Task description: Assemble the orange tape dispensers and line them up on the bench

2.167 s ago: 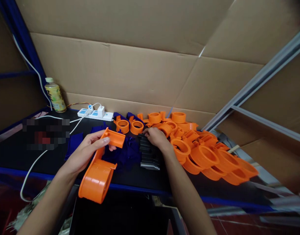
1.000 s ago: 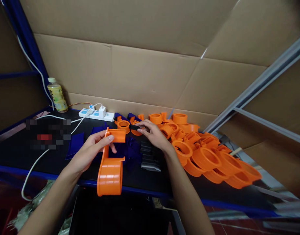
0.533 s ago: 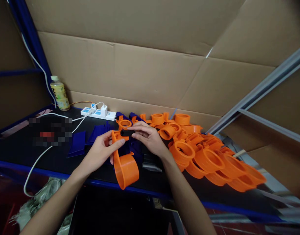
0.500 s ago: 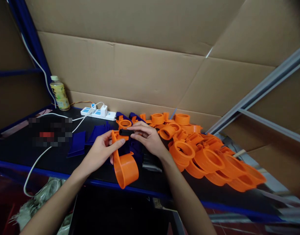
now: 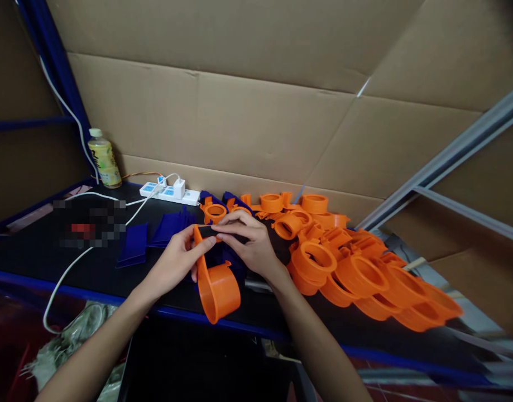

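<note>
Head view: hands (image 5: 177, 262) pinch an orange holder (image 5: 226, 290) and black piece (image 5: 206, 230), now brought together.

Your black tabletop (image 5: 97, 273) carries orange ring parts (image 5: 350, 285) heaped toward your one o'clock; blue pieces (image 5: 168, 228), a white power strip (image 5: 168, 194) and a standing bottle (image 5: 104, 162) sit toward eleven.

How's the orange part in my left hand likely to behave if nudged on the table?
The orange part looks like thin-walled plastic, so probably stiff and light. Its smooth surface may slide easily. Its ring could roll, though the attached strip would likely limit that.
</note>
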`<move>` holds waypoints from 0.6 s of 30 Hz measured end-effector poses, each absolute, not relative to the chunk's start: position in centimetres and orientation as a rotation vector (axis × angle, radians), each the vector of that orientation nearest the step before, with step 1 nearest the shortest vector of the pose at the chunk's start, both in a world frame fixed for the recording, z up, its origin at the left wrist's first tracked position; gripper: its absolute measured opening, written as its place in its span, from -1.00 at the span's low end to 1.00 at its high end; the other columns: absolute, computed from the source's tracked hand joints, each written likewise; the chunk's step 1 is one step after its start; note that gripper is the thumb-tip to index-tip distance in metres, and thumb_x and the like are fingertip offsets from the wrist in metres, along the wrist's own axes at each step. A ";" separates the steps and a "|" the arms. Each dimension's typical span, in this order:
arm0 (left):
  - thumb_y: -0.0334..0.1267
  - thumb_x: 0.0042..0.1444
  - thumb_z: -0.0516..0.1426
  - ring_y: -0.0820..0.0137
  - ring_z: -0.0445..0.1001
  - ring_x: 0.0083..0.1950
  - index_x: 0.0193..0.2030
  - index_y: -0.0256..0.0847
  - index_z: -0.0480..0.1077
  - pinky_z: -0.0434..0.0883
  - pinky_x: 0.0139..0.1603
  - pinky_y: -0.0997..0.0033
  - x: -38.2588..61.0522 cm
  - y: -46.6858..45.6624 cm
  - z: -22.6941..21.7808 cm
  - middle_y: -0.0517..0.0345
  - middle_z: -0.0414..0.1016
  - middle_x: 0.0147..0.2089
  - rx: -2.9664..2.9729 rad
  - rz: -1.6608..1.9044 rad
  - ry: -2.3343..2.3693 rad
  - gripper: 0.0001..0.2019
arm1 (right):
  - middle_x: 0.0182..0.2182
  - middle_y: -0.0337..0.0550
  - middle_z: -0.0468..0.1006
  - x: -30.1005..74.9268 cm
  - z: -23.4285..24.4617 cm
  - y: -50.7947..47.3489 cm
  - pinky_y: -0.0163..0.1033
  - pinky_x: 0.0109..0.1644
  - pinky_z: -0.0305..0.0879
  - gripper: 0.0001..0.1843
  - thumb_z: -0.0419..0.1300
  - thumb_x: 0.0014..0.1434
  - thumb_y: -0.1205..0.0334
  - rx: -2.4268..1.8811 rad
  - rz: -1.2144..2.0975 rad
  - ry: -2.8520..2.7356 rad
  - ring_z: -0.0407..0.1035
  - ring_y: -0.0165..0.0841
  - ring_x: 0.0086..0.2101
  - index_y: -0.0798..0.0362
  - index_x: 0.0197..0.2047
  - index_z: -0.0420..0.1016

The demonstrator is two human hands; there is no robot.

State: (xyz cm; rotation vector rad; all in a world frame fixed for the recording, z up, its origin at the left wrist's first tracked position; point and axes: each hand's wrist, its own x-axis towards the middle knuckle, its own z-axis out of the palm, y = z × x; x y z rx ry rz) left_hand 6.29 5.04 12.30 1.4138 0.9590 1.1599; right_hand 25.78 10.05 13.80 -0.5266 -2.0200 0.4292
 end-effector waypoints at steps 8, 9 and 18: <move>-0.03 0.21 0.24 0.53 0.32 -0.65 -0.12 -0.20 0.41 0.28 -0.71 0.57 6.1 5.3 12.0 0.31 0.35 -0.49 1.318 1.190 0.916 -0.71 | -0.05 -0.12 0.60 26.0 14.1 9.8 -0.01 0.15 0.44 -0.78 0.25 0.31 0.28 -0.523 0.492 -2.026 0.49 -0.27 0.00 -0.12 -0.01 0.65; -0.03 0.21 0.24 0.53 0.31 -0.65 -0.14 -0.20 0.40 0.27 -0.71 0.57 6.1 5.4 12.0 0.31 0.34 -0.49 1.304 1.190 0.912 -0.72 | -0.04 -0.12 0.60 26.0 14.2 9.8 -0.01 0.16 0.43 -0.78 0.25 0.31 0.28 -0.525 0.497 -2.026 0.49 -0.26 0.01 -0.12 -0.01 0.64; 0.00 0.16 0.26 0.52 0.26 -0.63 -0.11 -0.20 0.42 0.22 -0.72 0.58 6.0 5.2 12.6 0.33 0.28 -0.53 1.246 1.170 0.933 -0.67 | 0.02 -0.11 0.61 26.0 14.5 9.5 -0.02 0.16 0.43 -0.74 0.25 0.32 0.26 -0.535 0.462 -2.080 0.48 -0.26 0.04 -0.10 0.06 0.60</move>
